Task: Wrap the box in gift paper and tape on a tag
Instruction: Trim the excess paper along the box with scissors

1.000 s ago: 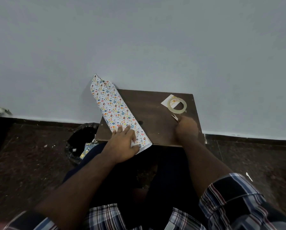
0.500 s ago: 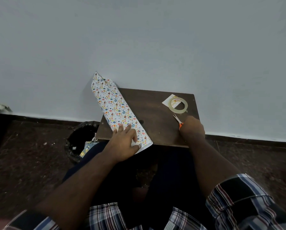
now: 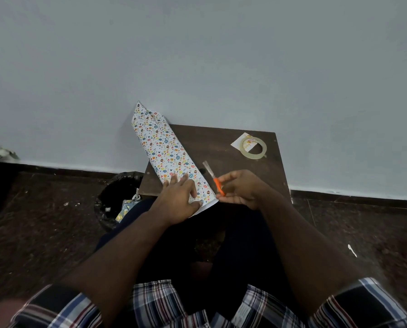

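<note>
The left hand [image 3: 181, 200] pressed flat, fingers spread, on the gift paper [image 3: 167, 152], which lay along the table's [image 3: 223, 147] left edge. The right hand [image 3: 241, 188] gripped orange-handled scissors [image 3: 213, 177] near the front edge. A tape roll [image 3: 254, 147] rested on the tag [image 3: 239, 142] at the far right corner.

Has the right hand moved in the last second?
Yes. The right hand, gripping the orange scissors, has come away from the tape roll, leftward along the table to the wrapped paper's near end.
</note>
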Demonstrator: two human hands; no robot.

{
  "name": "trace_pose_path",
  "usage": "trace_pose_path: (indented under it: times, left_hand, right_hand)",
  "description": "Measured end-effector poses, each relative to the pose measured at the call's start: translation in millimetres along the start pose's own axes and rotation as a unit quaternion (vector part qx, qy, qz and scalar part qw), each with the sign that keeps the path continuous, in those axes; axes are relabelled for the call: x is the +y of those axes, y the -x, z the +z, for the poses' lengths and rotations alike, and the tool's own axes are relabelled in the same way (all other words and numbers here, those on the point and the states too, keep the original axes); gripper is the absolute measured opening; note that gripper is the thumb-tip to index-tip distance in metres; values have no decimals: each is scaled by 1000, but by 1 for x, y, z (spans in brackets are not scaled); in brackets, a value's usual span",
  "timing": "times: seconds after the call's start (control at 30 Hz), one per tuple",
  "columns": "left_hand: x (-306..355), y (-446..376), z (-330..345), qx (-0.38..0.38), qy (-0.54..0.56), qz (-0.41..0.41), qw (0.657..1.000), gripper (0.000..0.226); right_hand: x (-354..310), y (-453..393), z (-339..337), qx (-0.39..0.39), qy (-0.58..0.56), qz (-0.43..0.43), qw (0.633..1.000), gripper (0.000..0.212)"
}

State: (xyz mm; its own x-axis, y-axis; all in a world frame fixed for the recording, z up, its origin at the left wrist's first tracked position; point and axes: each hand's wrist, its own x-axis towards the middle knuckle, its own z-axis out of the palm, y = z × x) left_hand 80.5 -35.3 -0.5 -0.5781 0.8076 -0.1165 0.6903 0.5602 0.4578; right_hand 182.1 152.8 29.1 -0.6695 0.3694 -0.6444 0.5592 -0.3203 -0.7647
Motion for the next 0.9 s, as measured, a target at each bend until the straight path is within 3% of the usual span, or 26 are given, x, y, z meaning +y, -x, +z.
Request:
trace_pose_path:
  times: [0.13,0.6,0.77,0.9]
  left_hand:
    - [-1,1,1,3,-2,3,1000,24]
    - [-2,2,5,19,9,4,1000,24]
    - [-2,2,4,23,17,6,1000,25]
    - [-4,2,5,26,23,7,999,25]
  right_hand:
    - [10,16,-3,-78,10,51,996,25]
    - [26,32,-1,-166,33,99,980,25]
    - [25,33,-5,-169,31,96,980,52]
    - [26,33,-9,-173,36,100,979,49]
